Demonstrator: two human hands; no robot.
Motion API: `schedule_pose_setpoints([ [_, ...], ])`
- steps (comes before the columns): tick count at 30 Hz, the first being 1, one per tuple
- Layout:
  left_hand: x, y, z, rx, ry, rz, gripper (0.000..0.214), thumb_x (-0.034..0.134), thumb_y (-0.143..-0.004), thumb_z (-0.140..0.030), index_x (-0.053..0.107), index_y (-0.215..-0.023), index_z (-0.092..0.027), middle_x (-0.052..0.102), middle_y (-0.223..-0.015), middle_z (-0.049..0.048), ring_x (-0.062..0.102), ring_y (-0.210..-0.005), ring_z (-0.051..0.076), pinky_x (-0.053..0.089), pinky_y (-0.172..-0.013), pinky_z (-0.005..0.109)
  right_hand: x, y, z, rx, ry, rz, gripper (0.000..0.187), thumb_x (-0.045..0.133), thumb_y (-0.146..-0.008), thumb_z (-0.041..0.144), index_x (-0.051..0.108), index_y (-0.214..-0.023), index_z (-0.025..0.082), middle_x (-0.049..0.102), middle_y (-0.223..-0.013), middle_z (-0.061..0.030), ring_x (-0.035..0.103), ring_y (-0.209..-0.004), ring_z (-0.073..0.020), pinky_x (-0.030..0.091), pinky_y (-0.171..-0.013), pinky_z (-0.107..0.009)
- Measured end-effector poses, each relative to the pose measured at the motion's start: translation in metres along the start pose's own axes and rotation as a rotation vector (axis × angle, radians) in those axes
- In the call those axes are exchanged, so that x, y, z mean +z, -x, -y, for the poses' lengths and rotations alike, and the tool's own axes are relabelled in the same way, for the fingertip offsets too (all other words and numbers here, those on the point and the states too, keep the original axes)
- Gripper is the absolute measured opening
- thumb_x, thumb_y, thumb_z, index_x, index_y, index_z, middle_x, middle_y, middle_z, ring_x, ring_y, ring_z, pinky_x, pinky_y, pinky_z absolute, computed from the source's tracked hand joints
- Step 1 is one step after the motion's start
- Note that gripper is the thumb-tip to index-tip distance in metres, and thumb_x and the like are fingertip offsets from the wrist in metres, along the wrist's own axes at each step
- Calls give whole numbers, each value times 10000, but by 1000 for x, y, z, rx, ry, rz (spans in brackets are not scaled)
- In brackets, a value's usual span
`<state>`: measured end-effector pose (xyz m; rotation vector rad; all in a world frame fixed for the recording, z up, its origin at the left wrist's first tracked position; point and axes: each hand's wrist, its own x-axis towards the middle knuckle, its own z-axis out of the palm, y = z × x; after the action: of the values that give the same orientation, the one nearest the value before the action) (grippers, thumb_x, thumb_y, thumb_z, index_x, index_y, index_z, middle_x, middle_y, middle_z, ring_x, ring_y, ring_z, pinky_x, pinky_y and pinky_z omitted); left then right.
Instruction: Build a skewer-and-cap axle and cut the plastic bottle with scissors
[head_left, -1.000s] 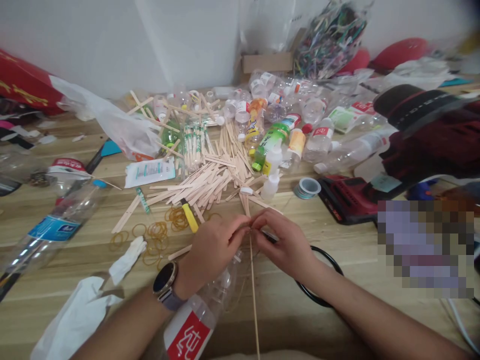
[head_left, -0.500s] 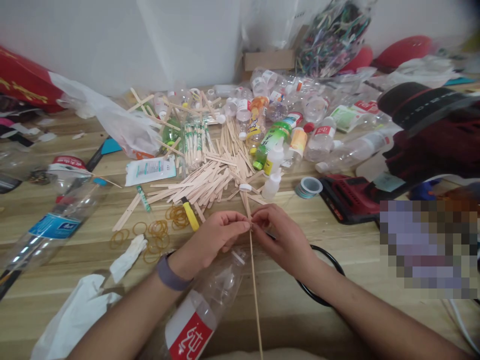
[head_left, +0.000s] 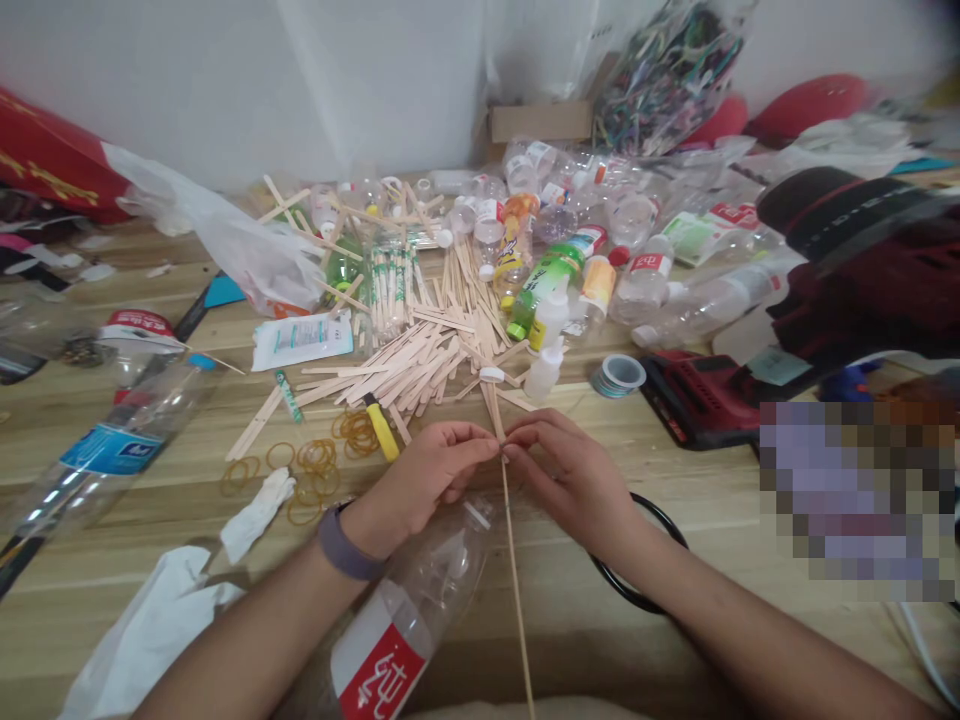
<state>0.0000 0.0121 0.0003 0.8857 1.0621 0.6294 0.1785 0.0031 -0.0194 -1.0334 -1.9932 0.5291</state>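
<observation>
A long thin wooden stick (head_left: 516,580) runs from my fingertips down toward the lower edge of the view. At its upper end it meets flat craft sticks (head_left: 493,408), with a white bottle cap (head_left: 491,374) at their far end. My left hand (head_left: 431,475) is closed, thumb and forefinger pinching that joint from the left. From the right, my right hand (head_left: 566,465) pinches the same spot with thumb and fingers. What binds the sticks is hidden by the fingertips. Below my left wrist lies a clear plastic bottle (head_left: 427,600) with a red and white label.
Piled craft sticks (head_left: 420,360) lie ahead, with many plastic bottles (head_left: 551,280) behind. Rubber bands (head_left: 319,460) and a yellow-handled cutter (head_left: 381,428) are to the left. A tape roll (head_left: 619,375), a red and black power tool (head_left: 705,395) and a black cable loop (head_left: 652,550) are to the right.
The lower end of the wooden stick has swung slightly right. My right fingers have shifted a little at the joint, while my left hand stays nearly still.
</observation>
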Motion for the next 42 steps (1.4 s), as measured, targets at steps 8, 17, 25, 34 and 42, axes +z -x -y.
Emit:
schedule_pose_setpoints([
  [8, -2, -3, 4, -37, 54, 15, 301, 745, -697, -391, 525, -663, -188, 306, -442, -120, 182, -401, 44, 102, -395, 222, -13, -6, -2, -32, 47, -121, 105, 520, -945, 148, 547, -862, 206, 644, -951, -81, 625, -906, -203, 512, -775, -343],
  [17, 0, -1, 2, -32, 37, 12, 298, 682, -759, -391, 497, -645, -188, 296, -469, -109, 192, -423, 45, 111, -412, 219, -7, -1, -2, -26, 36, 78, 106, 559, -943, 206, 581, -839, 200, 644, -859, -51, 609, -798, -192, 474, -709, -329],
  [25, -2, 1, -3, 251, -359, -204, 146, 640, -801, -310, 658, -798, -164, 616, -686, -30, 529, -632, 111, 398, -605, 228, -6, -2, -7, 162, -178, 56, 157, 541, -941, 211, 576, -788, 198, 664, -883, -49, 612, -791, -169, 482, -704, -293],
  [34, 1, 7, -8, 316, -708, -273, 137, 658, -794, -291, 761, -817, -202, 635, -586, -37, 520, -539, 127, 360, -532, 235, 1, 1, -11, 220, -293, 15, 146, 546, -931, 250, 595, -806, 195, 691, -1004, -77, 662, -906, -190, 505, -773, -316],
  [42, -1, 8, 2, 413, -796, -312, 176, 651, -838, -302, 799, -912, -241, 769, -759, 2, 645, -663, 162, 428, -609, 250, 0, 3, -5, 291, -313, 6, 170, 535, -931, 283, 619, -816, 190, 666, -736, -32, 607, -655, -158, 462, -582, -260],
])
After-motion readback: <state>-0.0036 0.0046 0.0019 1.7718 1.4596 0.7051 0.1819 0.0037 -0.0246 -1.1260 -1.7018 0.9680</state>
